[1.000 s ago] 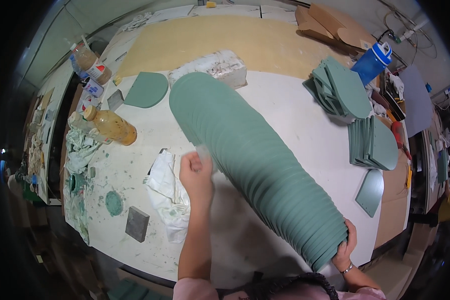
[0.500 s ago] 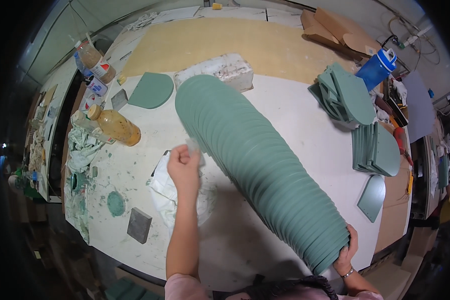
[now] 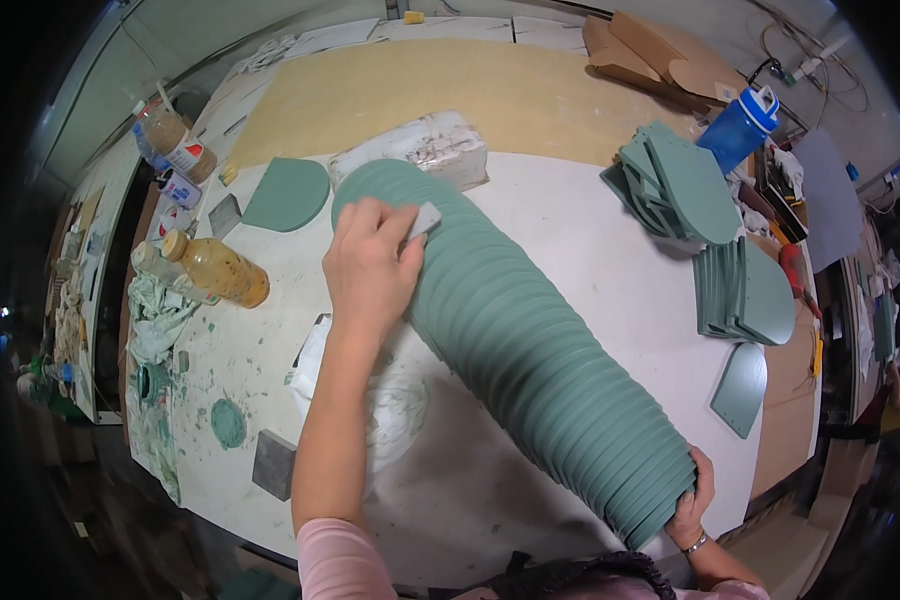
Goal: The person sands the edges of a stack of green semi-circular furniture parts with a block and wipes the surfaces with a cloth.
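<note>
A long leaning row of green round-edged panels [image 3: 530,330] lies diagonally across the table, from far left to near right. My left hand [image 3: 370,262] is closed, pinching a small pale-grey block [image 3: 426,218] over the far end of the row. Whether the block touches the panel edges is hard to tell. At the near end my right hand [image 3: 695,500] grips the last panels, thumb side hidden behind them. Against the far end of the row sits a white, stained wrapped block [image 3: 440,145]. Beneath my left forearm lies a crumpled white cloth [image 3: 395,420].
To the left stand a yellow-orange bottle [image 3: 220,268] and a dark grey block [image 3: 275,465]. One loose green panel [image 3: 288,195] lies beyond them. On the right are stacked green panels [image 3: 675,185], a blue bottle [image 3: 738,130] and another panel group [image 3: 760,290].
My left hand has swung up and away from beside the row, onto its far end with the block. My right hand stays on the near end. The whole view has shifted slightly.
</note>
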